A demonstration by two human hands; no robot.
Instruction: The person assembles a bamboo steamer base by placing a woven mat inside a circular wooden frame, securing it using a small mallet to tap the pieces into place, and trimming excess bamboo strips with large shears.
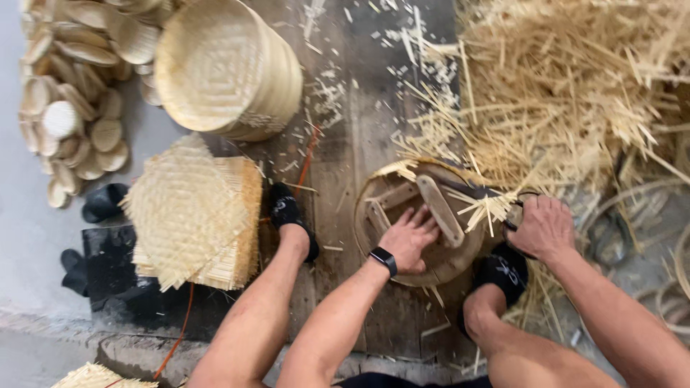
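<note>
My left hand (408, 236), watch at the wrist, presses flat and open-fingered on the round wooden mould (424, 223) at centre frame; my right hand (544, 228) is clenched around a dark tool (514, 214) at the mould's right edge; a stack of woven bamboo mats (195, 219) lies at left; bamboo trimmings (568, 86) fill the upper right.
</note>
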